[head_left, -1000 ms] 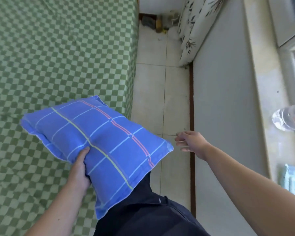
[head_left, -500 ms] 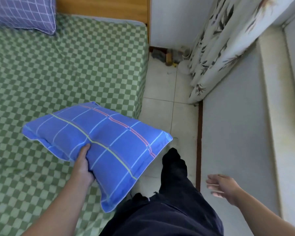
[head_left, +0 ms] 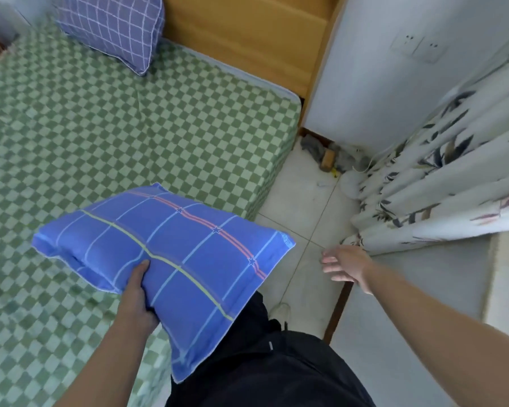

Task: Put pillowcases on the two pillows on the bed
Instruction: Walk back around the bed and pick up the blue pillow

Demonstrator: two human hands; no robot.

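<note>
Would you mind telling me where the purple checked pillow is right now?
In the head view, the purple checked pillow lies at the top left, on the green checked bed against the wooden headboard.
</note>
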